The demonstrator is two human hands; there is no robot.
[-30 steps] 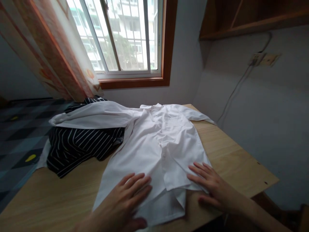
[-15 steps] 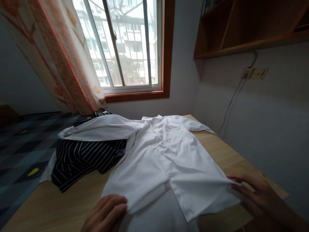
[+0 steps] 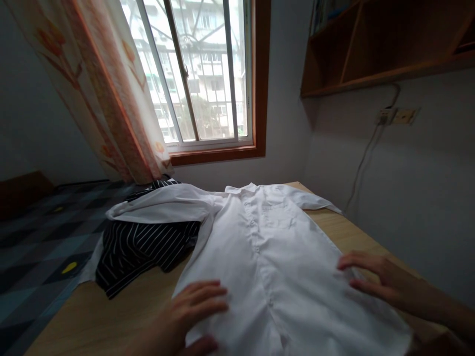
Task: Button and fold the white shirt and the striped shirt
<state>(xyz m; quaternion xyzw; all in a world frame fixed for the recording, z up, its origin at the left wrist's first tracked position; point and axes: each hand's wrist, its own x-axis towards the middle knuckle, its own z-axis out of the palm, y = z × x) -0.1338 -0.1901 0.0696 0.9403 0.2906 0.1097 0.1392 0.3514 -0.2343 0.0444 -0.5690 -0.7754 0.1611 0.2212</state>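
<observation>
A white button-up shirt [image 3: 252, 257] lies front side up on a wooden table [image 3: 144, 306], its collar toward the window. One sleeve stretches left over a black-and-white striped garment [image 3: 144, 247]; the other reaches out to the right. Over the lower left of the shirt is my left hand [image 3: 196, 306], fingers stretched and apart, slightly blurred. My right hand [image 3: 378, 277] is at the shirt's right edge with thumb and fingers apart. Whether either palm touches the cloth, I cannot tell. The hem runs toward the bottom of the picture.
To the left is a bed with a checked cover [image 3: 40, 247]. A window [image 3: 204, 74] with a flowered curtain [image 3: 100, 99] is at the back. A wooden shelf [image 3: 371, 59] hangs on the right wall above a socket [image 3: 395, 116] with a dangling cord.
My right hand has let go of the shirt's front panel, which now lies flatter and closed down the middle. My left hand has moved right and opened over the cloth. The view shifted slightly.
</observation>
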